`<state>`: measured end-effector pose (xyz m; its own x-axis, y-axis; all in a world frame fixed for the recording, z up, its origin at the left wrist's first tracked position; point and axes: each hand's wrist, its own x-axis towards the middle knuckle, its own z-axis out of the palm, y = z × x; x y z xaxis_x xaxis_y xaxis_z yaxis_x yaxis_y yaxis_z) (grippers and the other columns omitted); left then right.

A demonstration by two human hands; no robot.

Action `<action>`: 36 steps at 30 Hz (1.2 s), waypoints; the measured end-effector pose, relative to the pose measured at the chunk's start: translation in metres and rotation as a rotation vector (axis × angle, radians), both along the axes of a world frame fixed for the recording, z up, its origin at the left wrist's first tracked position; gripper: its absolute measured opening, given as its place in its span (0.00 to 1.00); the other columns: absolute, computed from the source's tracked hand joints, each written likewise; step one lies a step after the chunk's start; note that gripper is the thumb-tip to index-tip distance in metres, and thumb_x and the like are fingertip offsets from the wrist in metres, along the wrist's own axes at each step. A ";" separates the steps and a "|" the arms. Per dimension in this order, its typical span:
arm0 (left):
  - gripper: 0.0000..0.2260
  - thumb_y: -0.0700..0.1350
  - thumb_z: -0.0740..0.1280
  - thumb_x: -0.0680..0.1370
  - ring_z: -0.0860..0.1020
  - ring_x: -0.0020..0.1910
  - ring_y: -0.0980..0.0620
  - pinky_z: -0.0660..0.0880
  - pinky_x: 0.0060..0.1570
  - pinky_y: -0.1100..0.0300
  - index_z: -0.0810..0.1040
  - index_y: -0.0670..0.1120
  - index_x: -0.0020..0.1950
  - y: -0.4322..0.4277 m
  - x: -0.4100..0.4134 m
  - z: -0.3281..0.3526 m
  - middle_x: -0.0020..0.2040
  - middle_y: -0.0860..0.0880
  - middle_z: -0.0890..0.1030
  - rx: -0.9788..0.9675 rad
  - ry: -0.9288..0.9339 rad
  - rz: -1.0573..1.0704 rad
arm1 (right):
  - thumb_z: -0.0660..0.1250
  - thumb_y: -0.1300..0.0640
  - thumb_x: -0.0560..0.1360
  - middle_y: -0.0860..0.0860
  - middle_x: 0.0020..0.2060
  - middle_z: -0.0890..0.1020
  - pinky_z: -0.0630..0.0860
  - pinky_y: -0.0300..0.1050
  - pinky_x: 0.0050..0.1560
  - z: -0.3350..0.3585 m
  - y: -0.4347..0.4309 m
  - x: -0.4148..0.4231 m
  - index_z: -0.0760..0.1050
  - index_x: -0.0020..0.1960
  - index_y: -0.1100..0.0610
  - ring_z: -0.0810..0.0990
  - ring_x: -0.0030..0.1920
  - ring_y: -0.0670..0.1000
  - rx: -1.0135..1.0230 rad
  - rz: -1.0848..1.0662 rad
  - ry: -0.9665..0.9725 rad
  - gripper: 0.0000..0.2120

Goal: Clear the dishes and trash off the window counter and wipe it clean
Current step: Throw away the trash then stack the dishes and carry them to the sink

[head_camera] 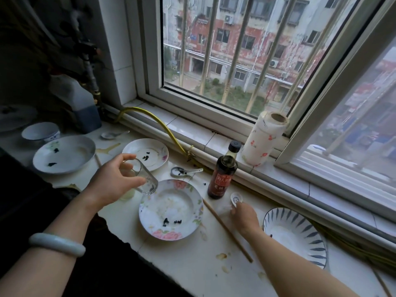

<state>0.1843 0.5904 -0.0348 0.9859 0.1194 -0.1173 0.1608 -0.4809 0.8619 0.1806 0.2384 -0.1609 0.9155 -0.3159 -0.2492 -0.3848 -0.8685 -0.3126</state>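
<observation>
The white ceramic spoon (pixel 235 199) lay on the window counter (pixel 192 264), at 5 o'clock of the soy sauce bottle (pixel 222 174). Its bowl pointed to 12 from the right hand (pixel 244 217), its long axis running back under the fingers (handle hidden there). That hand, arm stretched forward, pinched it. Off at 9 o'clock, the left hand (pixel 113 183) gripped a drinking glass (pixel 145 179), tilted over the floral plate (pixel 167 234).
</observation>
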 end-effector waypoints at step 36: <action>0.31 0.48 0.77 0.66 0.78 0.52 0.50 0.77 0.54 0.53 0.71 0.53 0.67 0.059 0.020 0.013 0.56 0.49 0.76 0.145 -0.084 0.303 | 0.65 0.60 0.75 0.58 0.38 0.77 0.71 0.46 0.33 -0.009 -0.011 0.055 0.64 0.57 0.64 0.77 0.38 0.58 0.036 -0.103 0.192 0.15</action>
